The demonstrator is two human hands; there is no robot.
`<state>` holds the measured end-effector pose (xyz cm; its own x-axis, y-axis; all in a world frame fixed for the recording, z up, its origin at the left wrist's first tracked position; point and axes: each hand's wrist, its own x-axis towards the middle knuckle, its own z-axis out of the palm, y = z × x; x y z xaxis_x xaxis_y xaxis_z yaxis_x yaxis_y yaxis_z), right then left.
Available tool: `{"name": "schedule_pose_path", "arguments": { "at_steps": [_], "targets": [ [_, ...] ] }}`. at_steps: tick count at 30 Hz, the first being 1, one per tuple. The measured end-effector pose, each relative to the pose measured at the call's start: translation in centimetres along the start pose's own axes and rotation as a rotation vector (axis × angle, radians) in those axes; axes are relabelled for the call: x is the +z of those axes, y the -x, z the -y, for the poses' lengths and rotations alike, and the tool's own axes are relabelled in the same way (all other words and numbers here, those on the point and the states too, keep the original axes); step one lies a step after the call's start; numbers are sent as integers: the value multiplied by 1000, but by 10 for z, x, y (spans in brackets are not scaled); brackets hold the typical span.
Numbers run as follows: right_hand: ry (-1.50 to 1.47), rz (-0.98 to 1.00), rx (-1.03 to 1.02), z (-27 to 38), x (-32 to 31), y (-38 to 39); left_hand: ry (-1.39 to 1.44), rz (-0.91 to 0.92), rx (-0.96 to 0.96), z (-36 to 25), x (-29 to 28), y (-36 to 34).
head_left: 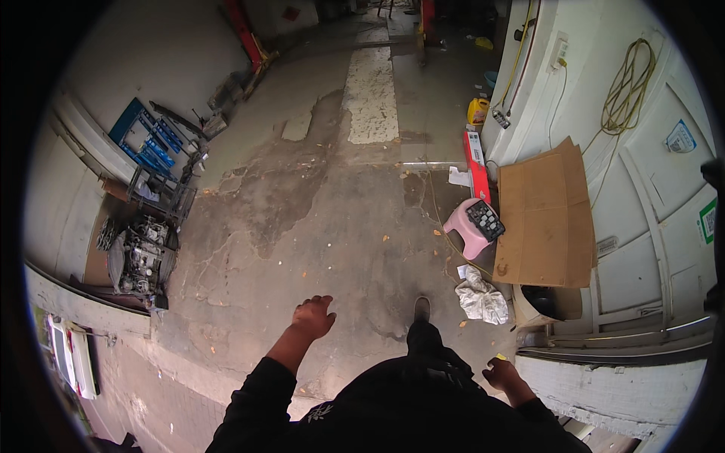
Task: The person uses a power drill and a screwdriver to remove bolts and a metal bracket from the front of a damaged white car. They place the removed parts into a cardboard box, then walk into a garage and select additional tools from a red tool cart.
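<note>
Small yellow piece point(501, 356) at the fingertips of your right hand point(506, 375); those fingers curl, but I cannot tell whether they pinch it; your left hand point(312, 316) hangs over the concrete floor point(332, 241), fingers loosely parted; right of your shoe point(422, 307) lies a crumpled whitish cloth point(482, 297); farther on, a pink stool point(464, 225) bears a dark tray of parts point(485, 220), beside a brown cardboard sheet point(545, 219); beyond stand a long red-and-white box point(477, 167) and a yellow jug point(477, 111).
</note>
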<state>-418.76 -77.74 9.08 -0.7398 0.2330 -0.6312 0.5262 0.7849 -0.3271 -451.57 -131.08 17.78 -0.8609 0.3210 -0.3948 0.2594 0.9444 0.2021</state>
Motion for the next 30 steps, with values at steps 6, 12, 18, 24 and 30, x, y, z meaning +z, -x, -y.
{"name": "schedule_pose_path", "arguments": {
  "at_steps": [6,12,18,24,30],
  "targets": [
    [417,232,-284,173,-234,-275,-144,467,55,-64,-221,-192],
    [123,-131,-699,387,-435,-544,-462,-318,474,-179,-507,-353],
    [96,-49,-295,446,-526,-733,-559,-608,957,-95,-702,-499],
    [45,97,207,424,-619,-780,-491,-659,1091,-82,-826,-741],
    [56,245,303,485,-741,-1000,-436,-735,1163,-95,-928,-1000]
  ]
}}
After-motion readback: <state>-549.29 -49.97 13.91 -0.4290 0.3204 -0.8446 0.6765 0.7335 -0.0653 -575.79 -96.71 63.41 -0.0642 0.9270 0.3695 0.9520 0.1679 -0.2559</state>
